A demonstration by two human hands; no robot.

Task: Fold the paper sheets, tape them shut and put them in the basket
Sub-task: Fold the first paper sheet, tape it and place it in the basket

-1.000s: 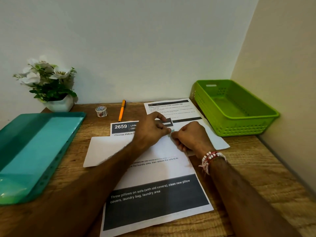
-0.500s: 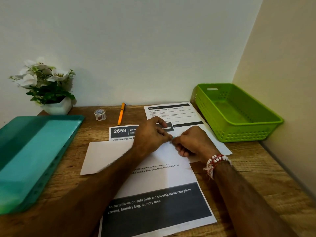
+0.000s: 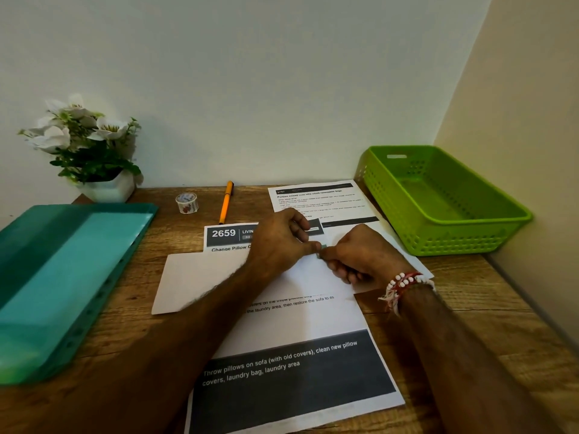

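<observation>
on wooden desk (image 3: 470, 308), white walls (image 3: 250, 73) meet behind green basket (image 3: 438, 242).

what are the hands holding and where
A small greenish piece, apparently tape, pinched between the fingertips of the left hand and right hand, one at each end, above the folded paper.

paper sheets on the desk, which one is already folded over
The plain white sheet under both hands, showing only its blank back. The "2659" sheet and the sheet beside the green basket lie flat, print up.
</observation>
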